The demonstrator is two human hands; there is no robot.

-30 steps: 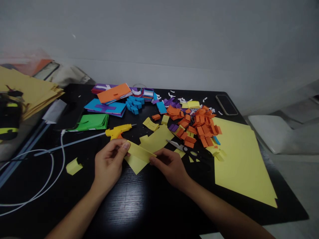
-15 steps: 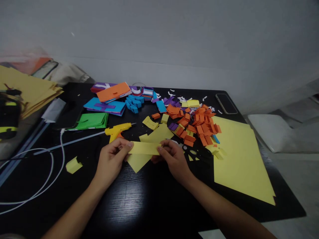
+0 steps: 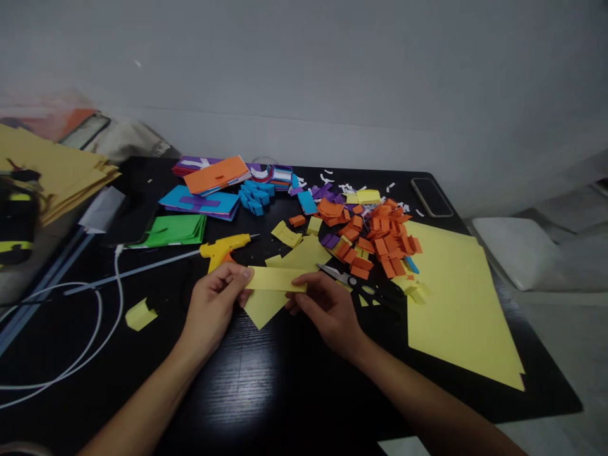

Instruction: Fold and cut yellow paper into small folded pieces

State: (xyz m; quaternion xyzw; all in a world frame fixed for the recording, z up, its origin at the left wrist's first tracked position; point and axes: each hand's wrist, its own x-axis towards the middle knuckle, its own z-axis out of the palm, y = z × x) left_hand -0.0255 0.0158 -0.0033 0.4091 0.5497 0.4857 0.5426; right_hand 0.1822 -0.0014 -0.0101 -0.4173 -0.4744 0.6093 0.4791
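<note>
A yellow paper strip [image 3: 274,278] is stretched level between my two hands above the black table. My left hand [image 3: 219,297] pinches its left end between thumb and fingers. At the strip's right end, my right hand [image 3: 327,307] has its index finger on top and its thumb just below, holding that end. Under the strip lies a larger piece of yellow paper [image 3: 260,311], partly hidden by it. Black-handled scissors [image 3: 355,283] rest right beside my right hand. A yellow glue gun [image 3: 223,249] lies behind my left hand.
Folded orange pieces [image 3: 387,240] are heaped behind the scissors. Yellow sheets [image 3: 456,304] lie at the right, a phone [image 3: 431,197] behind them. Blue [image 3: 199,202] and green paper [image 3: 177,230] sit back left. A white cable [image 3: 121,291] curls at the left, near a folded yellow piece [image 3: 141,315].
The fingers of my right hand have shifted slightly left along the strip, with the index finger now laid over its end. More of the scissors shows. My left hand has barely moved.
</note>
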